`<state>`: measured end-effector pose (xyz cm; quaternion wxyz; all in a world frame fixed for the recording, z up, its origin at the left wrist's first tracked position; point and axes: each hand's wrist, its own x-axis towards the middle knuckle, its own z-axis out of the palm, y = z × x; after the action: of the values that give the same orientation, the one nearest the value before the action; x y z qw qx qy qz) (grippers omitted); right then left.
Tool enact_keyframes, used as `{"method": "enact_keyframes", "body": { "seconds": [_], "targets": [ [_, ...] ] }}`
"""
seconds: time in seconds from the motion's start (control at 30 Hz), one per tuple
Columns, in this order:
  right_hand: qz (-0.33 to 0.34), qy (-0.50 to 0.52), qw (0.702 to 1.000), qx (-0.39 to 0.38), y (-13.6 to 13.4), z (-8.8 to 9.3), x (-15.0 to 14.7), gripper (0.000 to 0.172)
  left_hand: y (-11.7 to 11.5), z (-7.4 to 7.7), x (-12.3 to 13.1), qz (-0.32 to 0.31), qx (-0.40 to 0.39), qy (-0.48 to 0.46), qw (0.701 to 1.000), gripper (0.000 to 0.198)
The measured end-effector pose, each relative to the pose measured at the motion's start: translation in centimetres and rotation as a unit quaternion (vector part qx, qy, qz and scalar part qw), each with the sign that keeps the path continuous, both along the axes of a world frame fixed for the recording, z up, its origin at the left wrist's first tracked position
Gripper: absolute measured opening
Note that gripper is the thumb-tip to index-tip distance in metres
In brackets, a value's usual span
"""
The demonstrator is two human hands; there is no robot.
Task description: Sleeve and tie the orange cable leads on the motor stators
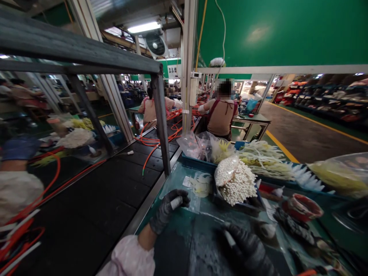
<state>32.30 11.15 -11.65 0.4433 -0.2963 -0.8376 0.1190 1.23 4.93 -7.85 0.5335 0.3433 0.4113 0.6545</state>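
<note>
My left hand (168, 209), in a dark glove, is curled round a small white cylindrical part at the left edge of the green bench (184, 230). Lower and to the right, my right hand (244, 249), also gloved, pinches a thin white piece between its fingers. Just beyond both hands a clear bag (234, 180) holds a bundle of white-tipped wires, standing in a blue tray (198, 163).
A black conveyor belt (94, 207) runs along the left with orange cables (156, 138) on it. More wire bundles (264, 157), plastic bags and a red tape roll (301, 207) fill the bench to the right. Other people sit working ahead (221, 115) and at the left (17, 180).
</note>
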Motion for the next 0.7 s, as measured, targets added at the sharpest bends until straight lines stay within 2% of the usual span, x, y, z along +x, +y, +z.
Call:
{"method": "enact_keyframes", "body": {
  "seconds": [0.13, 0.33, 0.5, 0.7],
  "targets": [
    [0.037, -0.007, 0.999, 0.010, 0.0, -0.1, 0.1, 0.019, -0.1, 0.4, 0.1, -0.003, -0.003, 0.008, 1.000, 0.057],
    [0.039, -0.022, 0.999, -0.003, -0.1, 0.0, 0.0, 0.021, -0.2, 0.6, 0.0, -0.008, -0.002, 0.018, 1.000, 0.056],
    [0.046, -0.039, 0.998, -0.006, -0.2, 0.9, -0.1, 0.022, -0.3, 0.8, 0.1, -0.002, -0.009, 0.016, 1.000, 0.055],
    [0.055, -0.032, 0.997, 0.050, -0.1, 1.8, -0.1, 0.028, -0.3, 1.0, 0.1, -0.001, -0.013, 0.003, 1.000, 0.051]
  ]
}}
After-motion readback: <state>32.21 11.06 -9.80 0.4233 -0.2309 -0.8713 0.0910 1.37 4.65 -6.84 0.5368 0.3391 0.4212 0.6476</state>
